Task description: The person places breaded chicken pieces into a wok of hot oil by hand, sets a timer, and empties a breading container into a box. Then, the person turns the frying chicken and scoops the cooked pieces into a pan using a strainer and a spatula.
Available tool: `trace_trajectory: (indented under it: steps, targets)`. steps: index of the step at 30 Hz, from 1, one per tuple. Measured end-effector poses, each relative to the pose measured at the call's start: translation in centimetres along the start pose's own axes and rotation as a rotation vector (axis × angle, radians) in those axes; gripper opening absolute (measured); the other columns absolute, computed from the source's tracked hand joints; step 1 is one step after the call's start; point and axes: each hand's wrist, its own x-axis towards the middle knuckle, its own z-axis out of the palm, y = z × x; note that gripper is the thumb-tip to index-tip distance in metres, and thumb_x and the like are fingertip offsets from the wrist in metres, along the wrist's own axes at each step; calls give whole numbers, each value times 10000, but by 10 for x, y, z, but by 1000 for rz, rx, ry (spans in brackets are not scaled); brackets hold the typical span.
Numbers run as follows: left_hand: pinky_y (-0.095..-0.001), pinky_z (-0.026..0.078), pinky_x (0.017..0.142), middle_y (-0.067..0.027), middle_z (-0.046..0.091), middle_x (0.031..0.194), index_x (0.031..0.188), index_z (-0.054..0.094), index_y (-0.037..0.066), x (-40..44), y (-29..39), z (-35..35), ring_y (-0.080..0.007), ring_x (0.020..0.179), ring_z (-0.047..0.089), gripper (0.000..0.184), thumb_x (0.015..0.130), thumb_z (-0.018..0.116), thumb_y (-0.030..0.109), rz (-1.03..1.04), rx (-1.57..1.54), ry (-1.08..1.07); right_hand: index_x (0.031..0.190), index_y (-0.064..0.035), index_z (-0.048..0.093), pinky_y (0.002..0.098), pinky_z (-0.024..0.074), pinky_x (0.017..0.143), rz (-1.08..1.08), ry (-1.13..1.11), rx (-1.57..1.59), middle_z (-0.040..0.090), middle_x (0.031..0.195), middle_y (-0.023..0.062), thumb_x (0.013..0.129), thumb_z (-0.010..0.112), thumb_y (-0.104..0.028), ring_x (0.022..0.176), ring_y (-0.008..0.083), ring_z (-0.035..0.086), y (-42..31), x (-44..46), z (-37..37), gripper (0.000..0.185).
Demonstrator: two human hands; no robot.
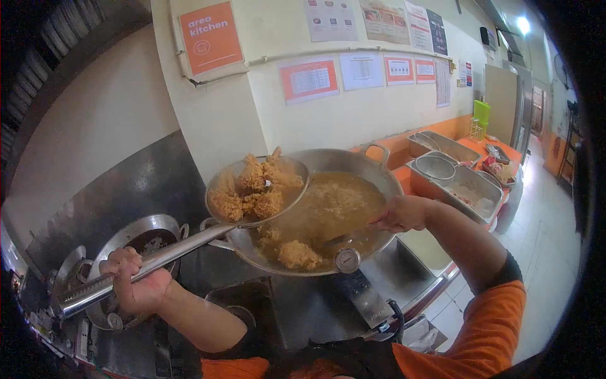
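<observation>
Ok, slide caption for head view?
Left hand holds a strainer of fried chicken; right hand holds a utensil in the wok.

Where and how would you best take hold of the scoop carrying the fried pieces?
Probably by its long handle, near the outer end, coming from the person's left with a wrapped grip: the slim, straight handle slants out past the wok on that side, away from the loaded bowl.

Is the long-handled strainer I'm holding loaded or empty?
Loaded: several browned, crusty pieces sit heaped in the strainer, which your left hand grips by its handle.
</observation>
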Motion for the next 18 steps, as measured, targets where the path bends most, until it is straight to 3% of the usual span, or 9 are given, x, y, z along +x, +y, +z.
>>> trace_trajectory:
  steps: [4,7,10,13,16,18]
  targets:
    - [-243,310,581,-8,319,496,610,390,96,-1,3,6,-113,477,329,169,516,519,39,-15,4,16,1078,-36,496,168,251,389,-60,-93,488,389,580,-33,790,448,-61,463,45,304,35,3,4,294]
    - [-239,324,596,-9,322,500,594,393,93,-4,5,11,-112,476,329,164,509,524,40,0,46,42,1091,-5,469,164,247,386,173,-117,961,378,583,-37,795,428,-47,450,49,284,26,-8,11,302]
    - [-238,332,589,-12,325,501,578,394,89,-4,2,8,-114,473,330,160,507,530,41,29,53,30,1050,1,503,178,285,395,146,-130,1038,402,568,-29,769,438,-15,454,54,334,23,-20,15,288]
    - [-234,327,557,-16,325,500,573,395,83,-6,-2,11,-114,469,329,157,511,530,33,58,69,40,999,19,529,195,303,392,34,6,807,411,543,-23,756,453,-7,454,56,365,25,-37,14,256]
    - [-224,310,522,-19,324,498,577,393,77,-8,-7,12,-112,467,327,155,517,523,18,65,82,42,952,-5,549,203,257,335,38,69,765,354,504,-19,787,480,-92,402,71,330,28,-49,7,199]
    - [-218,295,501,-19,322,498,579,389,75,-12,-8,18,-108,466,325,156,522,517,7,69,115,67,928,-36,570,203,262,341,24,235,418,378,504,-22,783,479,-93,399,72,353,16,-64,4,181]
